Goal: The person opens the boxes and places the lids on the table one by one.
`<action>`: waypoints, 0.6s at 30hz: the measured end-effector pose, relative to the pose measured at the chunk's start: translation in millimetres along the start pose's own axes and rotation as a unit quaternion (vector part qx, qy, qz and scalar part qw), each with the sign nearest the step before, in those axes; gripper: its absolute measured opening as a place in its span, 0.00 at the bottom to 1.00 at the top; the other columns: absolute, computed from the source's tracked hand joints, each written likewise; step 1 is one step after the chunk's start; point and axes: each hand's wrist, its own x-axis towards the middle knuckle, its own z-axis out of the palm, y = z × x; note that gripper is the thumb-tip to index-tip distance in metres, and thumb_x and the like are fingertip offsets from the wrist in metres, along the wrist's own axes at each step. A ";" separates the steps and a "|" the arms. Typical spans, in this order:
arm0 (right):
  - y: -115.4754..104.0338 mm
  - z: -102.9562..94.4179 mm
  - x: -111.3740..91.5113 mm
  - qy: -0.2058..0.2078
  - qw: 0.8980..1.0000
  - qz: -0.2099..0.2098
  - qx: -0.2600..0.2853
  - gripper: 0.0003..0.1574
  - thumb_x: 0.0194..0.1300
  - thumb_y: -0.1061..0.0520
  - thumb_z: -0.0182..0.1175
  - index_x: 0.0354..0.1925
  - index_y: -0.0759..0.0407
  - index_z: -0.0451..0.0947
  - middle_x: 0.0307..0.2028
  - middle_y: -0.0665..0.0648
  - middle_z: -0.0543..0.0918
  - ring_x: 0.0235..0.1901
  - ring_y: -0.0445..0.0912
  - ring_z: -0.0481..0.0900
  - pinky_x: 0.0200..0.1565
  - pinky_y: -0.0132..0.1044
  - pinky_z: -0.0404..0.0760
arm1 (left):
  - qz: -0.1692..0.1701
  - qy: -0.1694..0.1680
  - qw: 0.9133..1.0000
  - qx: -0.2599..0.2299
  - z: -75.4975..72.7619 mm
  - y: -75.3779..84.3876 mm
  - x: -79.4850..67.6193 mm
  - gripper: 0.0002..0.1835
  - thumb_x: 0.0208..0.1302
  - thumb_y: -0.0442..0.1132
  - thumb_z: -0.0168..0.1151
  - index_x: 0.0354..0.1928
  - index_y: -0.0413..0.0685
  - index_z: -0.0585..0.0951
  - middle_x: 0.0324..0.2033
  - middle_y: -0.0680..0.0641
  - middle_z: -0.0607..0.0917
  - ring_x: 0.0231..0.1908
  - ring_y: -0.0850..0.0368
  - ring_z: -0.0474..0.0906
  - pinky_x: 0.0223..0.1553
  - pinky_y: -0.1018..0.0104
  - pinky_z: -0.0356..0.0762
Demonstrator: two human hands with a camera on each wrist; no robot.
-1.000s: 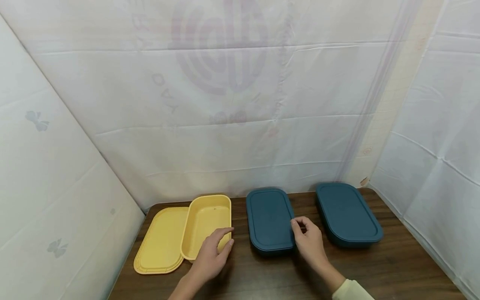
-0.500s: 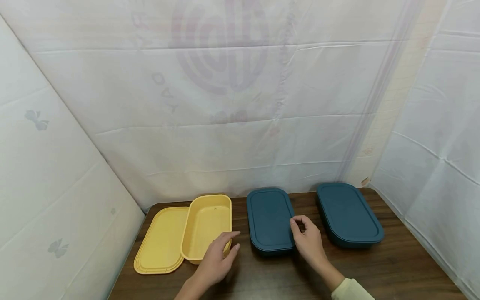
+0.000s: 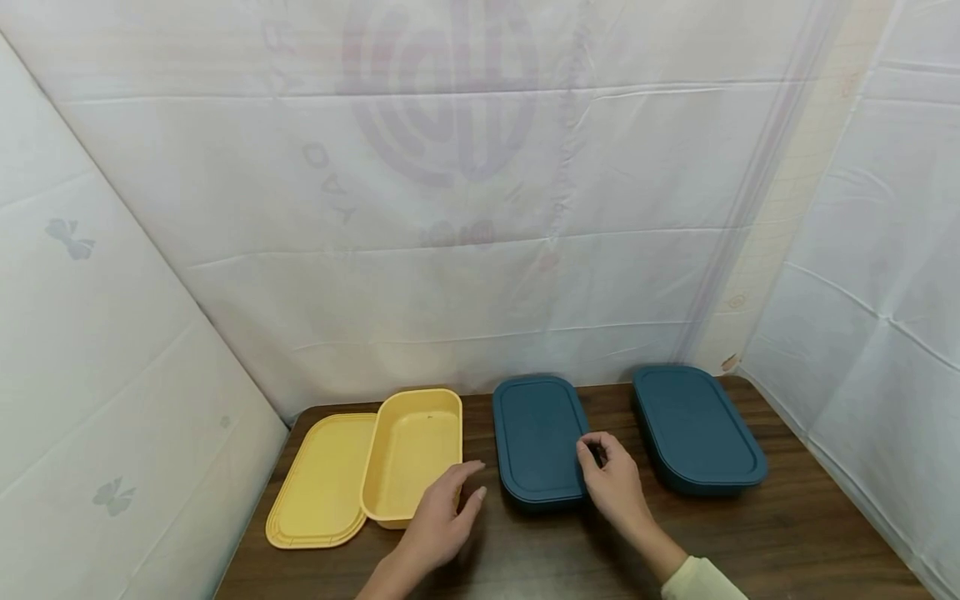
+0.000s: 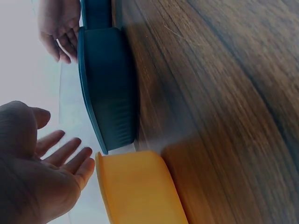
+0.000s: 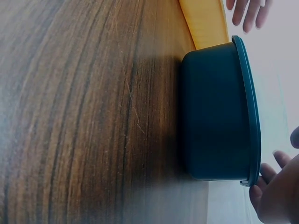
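Observation:
In the head view my left hand [image 3: 438, 521] hovers over the front right corner of an uncovered yellow lunch box [image 3: 412, 450], its fingers relaxed and thumb apart. The left wrist view has that hand's fingers beside the yellow rim, with nothing in them. A yellow lid [image 3: 322, 483] lies flat at the box's left side. My right hand [image 3: 617, 483] is at the right long edge of the middle dark blue lunch box [image 3: 540, 442], which has its lid on. Its loosely bent fingers [image 5: 267, 175] touch or nearly touch the lid's rim in the right wrist view.
A second lidded dark blue lunch box [image 3: 697, 429] stands at the right, beyond my right hand. All lie on a brown wood-grain table [image 3: 525, 558]. White cloth [image 3: 450, 292] hangs behind the table and on both sides.
My left hand has drifted right, its fingertips moving past the yellow box's right edge towards the gap. The right hand has shifted very slightly left. The boxes and yellow lid stay put.

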 end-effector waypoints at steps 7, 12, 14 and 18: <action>-0.3 -0.3 0.7 -0.010 1.000 0.001 -0.001 0.23 0.69 0.39 0.54 0.52 0.53 0.76 0.54 0.52 0.77 0.57 0.50 0.74 0.58 0.50 0.73 | -0.043 -0.021 0.999 0.026 4.8 3.0 2.3 0.26 0.71 0.55 0.52 0.63 0.47 0.72 0.59 0.46 0.77 0.61 0.50 0.73 0.59 0.50 0.73; -0.1 -0.5 2.0 -0.019 1.000 0.006 -0.016 0.24 0.69 0.40 0.55 0.54 0.54 0.75 0.59 0.56 0.75 0.62 0.53 0.70 0.61 0.53 0.70 | -0.064 -0.039 0.996 0.049 8.6 4.3 3.2 0.31 0.70 0.59 0.49 0.65 0.45 0.70 0.61 0.45 0.75 0.63 0.48 0.70 0.61 0.50 0.70; -0.2 -0.3 2.7 -0.022 0.999 0.008 -0.023 0.24 0.69 0.41 0.55 0.55 0.54 0.74 0.60 0.57 0.74 0.62 0.54 0.70 0.61 0.53 0.70 | -0.062 -0.041 0.996 0.055 9.6 5.3 3.6 0.31 0.71 0.57 0.50 0.65 0.43 0.70 0.62 0.43 0.75 0.64 0.46 0.69 0.62 0.48 0.69; -0.4 0.2 3.3 -0.028 0.999 0.010 -0.030 0.24 0.69 0.44 0.56 0.56 0.55 0.73 0.61 0.58 0.74 0.63 0.54 0.69 0.61 0.54 0.69 | -0.062 -0.055 0.996 0.045 11.7 8.1 4.0 0.31 0.71 0.56 0.51 0.66 0.41 0.69 0.64 0.39 0.72 0.66 0.43 0.67 0.63 0.46 0.67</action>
